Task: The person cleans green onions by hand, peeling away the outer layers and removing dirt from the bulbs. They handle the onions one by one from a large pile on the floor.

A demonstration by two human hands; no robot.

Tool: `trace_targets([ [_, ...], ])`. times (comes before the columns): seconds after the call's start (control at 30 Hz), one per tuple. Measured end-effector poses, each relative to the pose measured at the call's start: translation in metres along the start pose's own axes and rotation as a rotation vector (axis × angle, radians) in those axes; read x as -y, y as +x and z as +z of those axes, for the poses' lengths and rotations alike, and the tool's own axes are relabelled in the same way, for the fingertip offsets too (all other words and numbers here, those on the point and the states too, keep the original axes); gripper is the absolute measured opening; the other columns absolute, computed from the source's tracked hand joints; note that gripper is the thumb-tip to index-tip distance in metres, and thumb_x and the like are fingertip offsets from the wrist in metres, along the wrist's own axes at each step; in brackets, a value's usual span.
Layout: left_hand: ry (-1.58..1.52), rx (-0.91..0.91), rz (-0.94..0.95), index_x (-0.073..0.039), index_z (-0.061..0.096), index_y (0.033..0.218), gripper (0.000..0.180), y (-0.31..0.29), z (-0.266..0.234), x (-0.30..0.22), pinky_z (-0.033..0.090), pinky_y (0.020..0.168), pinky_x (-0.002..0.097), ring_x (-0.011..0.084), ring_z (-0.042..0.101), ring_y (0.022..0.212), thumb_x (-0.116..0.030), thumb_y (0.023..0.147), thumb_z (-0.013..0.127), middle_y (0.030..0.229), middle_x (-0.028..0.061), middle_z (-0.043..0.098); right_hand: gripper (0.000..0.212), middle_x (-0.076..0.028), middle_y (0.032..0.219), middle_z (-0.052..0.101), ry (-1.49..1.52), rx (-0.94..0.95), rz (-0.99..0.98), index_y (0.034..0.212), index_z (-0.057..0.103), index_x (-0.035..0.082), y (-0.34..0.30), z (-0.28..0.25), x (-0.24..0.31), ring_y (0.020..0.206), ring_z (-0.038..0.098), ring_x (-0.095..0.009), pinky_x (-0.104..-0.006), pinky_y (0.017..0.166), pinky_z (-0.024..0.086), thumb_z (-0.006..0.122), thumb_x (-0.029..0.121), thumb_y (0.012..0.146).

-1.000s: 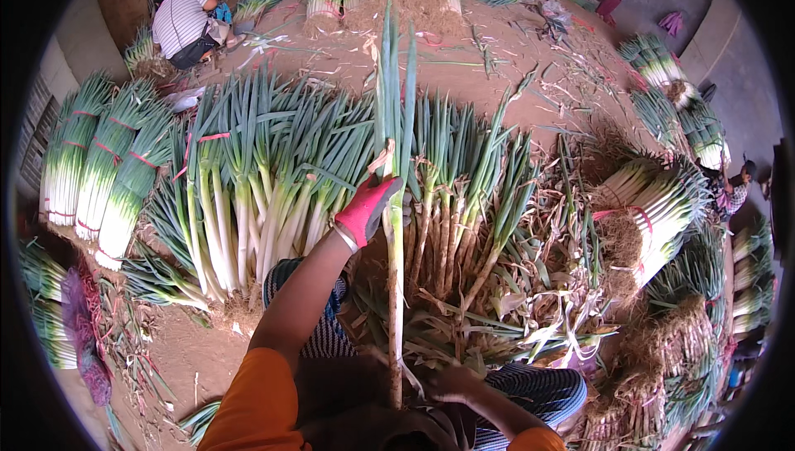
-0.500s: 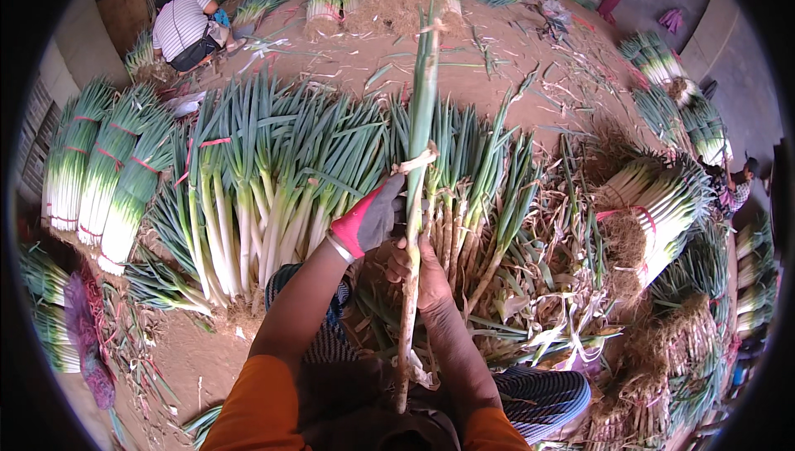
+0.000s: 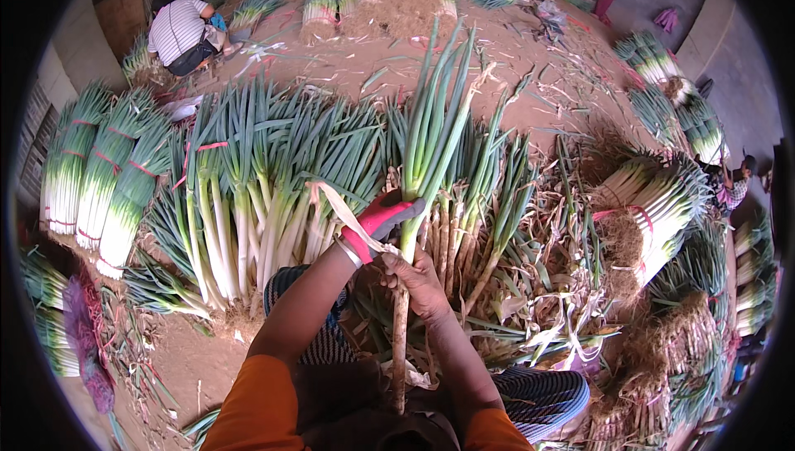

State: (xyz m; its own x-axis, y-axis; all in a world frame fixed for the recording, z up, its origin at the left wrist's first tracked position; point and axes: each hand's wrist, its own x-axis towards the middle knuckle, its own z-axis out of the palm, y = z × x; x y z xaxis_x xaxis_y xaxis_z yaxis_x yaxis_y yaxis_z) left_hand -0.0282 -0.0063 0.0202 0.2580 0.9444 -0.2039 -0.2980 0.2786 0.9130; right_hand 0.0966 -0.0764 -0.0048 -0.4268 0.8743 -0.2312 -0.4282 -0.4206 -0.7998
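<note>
Stalk of long green-leaved onion (image 3: 411, 231), clasped centrally by the pink-and-grey-gloved left hand (image 3: 385, 219) above the bare right hand (image 3: 420, 284) closed about it, appears partly stripped, its lower length brown-sheathed, with cleaned-looking white-stemmed onions (image 3: 243, 226) at left and apparently unstripped brown-sheathed stalks (image 3: 465, 231) at right.

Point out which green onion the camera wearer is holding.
The long onion in the centre foreground: the gloved left hand is around its stalk, the bare right hand just below. The other onions are outside both hands.
</note>
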Motion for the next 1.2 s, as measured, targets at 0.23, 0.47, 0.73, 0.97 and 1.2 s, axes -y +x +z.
trace_targets([
  [0.23, 0.024, -0.144, 0.179, -0.005, 0.061, 0.099, 0.022, 0.012, -0.004, 0.019, 0.046, 0.069, 0.0235, 0.0103, 0.057, 0.077, -0.016, 0.081, 0.066, 0.085, 0.0006, 0.062, 0.034, -0.011, 0.067, 0.055, -0.666, -0.271, -0.471, 0.096, 0.053, -0.004, 0.007, -0.006, -0.022, 0.057, 0.05, -0.021, -0.0346, 0.054, 0.042, 0.054, 0.03, 0.091],
  [0.47, -0.387, -0.145, -0.164, -0.014, 0.058, 0.101, 0.027, -0.008, 0.004, -0.002, 0.054, 0.067, 0.0354, 0.0163, 0.059, 0.069, -0.031, 0.082, 0.067, 0.081, 0.0024, 0.058, 0.037, -0.013, 0.051, 0.04, -0.724, -0.308, -0.514, 0.078, 0.051, -0.003, -0.01, -0.034, -0.049, 0.046, 0.038, -0.018, -0.0341, 0.042, 0.032, 0.041, 0.027, 0.096],
  [0.73, -0.515, -0.039, -0.061, -0.013, 0.053, 0.094, 0.03, 0.007, -0.028, -0.007, 0.048, 0.05, 0.028, 0.0121, 0.053, 0.058, -0.037, 0.082, 0.065, 0.071, 0.0014, 0.053, 0.019, -0.017, 0.077, 0.059, -1.743, 0.361, 0.142, 0.089, 0.059, 0.003, -0.145, -0.133, -0.159, 0.071, 0.062, -0.033, -0.0417, 0.058, 0.05, 0.047, 0.017, 0.083],
  [0.97, -0.522, 0.006, -0.033, -0.013, 0.055, 0.089, 0.026, 0.001, -0.021, -0.019, 0.049, 0.055, 0.0315, 0.0136, 0.053, 0.059, -0.036, 0.083, 0.065, 0.069, 0.0004, 0.053, 0.027, -0.019, 0.085, 0.064, -1.563, -0.045, 0.209, 0.102, 0.06, 0.009, -0.154, -0.113, -0.09, 0.077, 0.064, -0.035, -0.0428, 0.064, 0.051, 0.056, 0.026, 0.082],
  [1.2, -0.369, -0.115, -0.151, -0.015, 0.058, 0.097, 0.026, -0.007, -0.005, -0.004, 0.053, 0.065, 0.0337, 0.0135, 0.056, 0.069, -0.035, 0.083, 0.065, 0.079, 0.0, 0.056, 0.039, -0.011, 0.082, 0.06, -0.68, -0.133, -0.256, 0.107, 0.049, -0.004, -0.035, -0.031, -0.007, 0.073, 0.055, -0.018, -0.0325, 0.066, 0.047, 0.061, 0.026, 0.085],
])
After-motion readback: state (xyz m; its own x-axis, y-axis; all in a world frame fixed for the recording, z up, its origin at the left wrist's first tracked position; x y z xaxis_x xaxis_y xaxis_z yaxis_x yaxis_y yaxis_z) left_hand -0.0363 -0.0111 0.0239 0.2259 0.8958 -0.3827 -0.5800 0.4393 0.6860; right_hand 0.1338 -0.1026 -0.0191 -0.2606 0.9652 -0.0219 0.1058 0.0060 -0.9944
